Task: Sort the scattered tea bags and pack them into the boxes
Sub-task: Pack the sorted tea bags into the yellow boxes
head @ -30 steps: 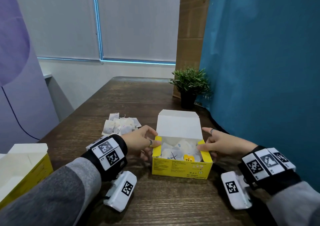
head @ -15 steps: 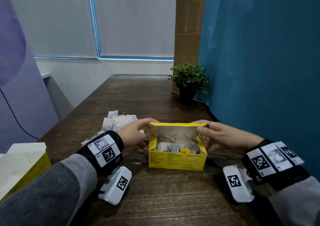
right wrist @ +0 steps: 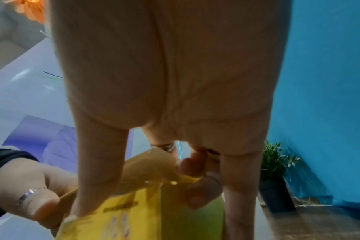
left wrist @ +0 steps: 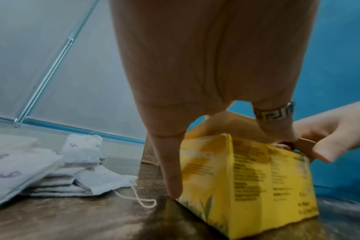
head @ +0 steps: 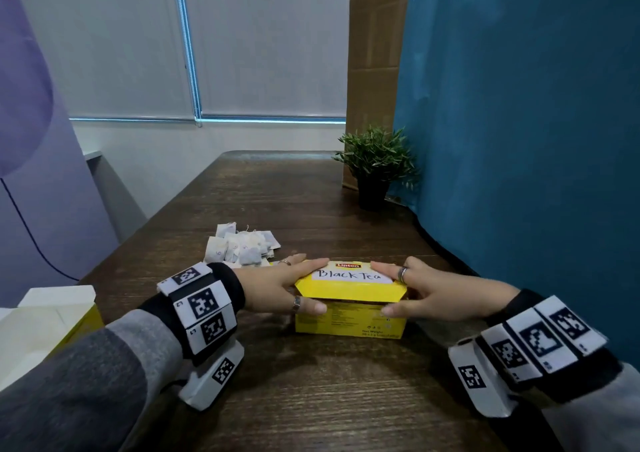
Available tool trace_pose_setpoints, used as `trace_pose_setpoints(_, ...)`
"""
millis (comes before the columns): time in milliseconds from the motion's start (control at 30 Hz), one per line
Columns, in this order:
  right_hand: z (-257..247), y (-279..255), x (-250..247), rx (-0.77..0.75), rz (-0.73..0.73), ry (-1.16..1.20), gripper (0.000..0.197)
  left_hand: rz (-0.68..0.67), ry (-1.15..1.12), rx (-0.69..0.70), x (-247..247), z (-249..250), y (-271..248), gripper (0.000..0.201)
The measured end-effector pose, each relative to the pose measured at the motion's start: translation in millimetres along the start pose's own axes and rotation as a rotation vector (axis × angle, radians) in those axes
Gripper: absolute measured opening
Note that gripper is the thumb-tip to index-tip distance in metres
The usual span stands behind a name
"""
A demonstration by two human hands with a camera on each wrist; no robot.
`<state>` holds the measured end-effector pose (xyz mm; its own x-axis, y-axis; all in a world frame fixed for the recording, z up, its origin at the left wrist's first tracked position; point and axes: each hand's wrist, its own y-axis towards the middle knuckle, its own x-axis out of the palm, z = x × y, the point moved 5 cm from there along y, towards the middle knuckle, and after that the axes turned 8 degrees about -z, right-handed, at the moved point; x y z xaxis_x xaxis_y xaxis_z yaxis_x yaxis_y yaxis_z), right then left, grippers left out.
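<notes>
A yellow tea box (head: 349, 316) with "Black Tea" handwritten on its lid stands mid-table, lid folded down, front flap hanging over the front wall. My left hand (head: 294, 285) lies at the box's left end, straight fingers on the lid, thumb against the front. My right hand (head: 412, 289) mirrors it at the right end. The left wrist view shows the box (left wrist: 257, 186) under my left hand (left wrist: 216, 81), little finger down its side. The box's contents are hidden. A pile of white tea bags (head: 239, 249) marked "6" (left wrist: 51, 162) lies behind my left hand.
A second yellow box (head: 45, 320) stands open at the table's left edge. A small potted plant (head: 375, 164) sits at the back right beside a cardboard panel (head: 374, 53). A blue curtain (head: 519, 140) runs along the table's right side.
The lid has swung from upright down onto the box, covering the tea bags inside. Both hands followed it, from holding its edge to lying flat on top.
</notes>
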<state>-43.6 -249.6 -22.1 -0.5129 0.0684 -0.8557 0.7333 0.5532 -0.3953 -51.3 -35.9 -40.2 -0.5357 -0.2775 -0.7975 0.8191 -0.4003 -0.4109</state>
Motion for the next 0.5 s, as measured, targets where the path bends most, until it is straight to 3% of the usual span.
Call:
trace_pose_setpoints(133,1,2,6,0.03,-0.027,-0.034,0.086,-0.023,0.032,-0.034,10,-1,4,0.084)
trace_pose_setpoints(333,1,6,3,0.035,0.009,-0.009,0.069,0.04,0.036,-0.011,5,8,-1,0.073)
trace_pose_setpoints(500,2,7,2,0.037,0.03,-0.012,0.064,0.009,0.076,-0.039,5,9,-1,0.069)
